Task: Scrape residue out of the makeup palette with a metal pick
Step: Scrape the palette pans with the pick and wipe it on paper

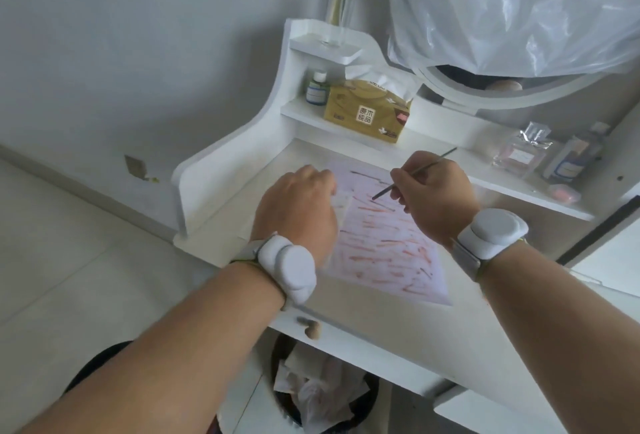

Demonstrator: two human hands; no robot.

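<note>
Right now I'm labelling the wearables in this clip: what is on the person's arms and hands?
Both forearms are bare, with no sleeves or gloves. Each wrist carries a white, rounded, pebble-shaped device: left device, right device. The right strap is pale grey with a thin yellow-green edge. The left strap looks similar. No cables or markings show.

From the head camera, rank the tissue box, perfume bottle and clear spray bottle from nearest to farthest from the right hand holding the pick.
1. Perfume bottle: on the shelf just right of the right hand, which grips the pick.
2. Tissue box: on the shelf behind and to the left.
3. Spray bottle: on the top ledge, far back left.
</note>
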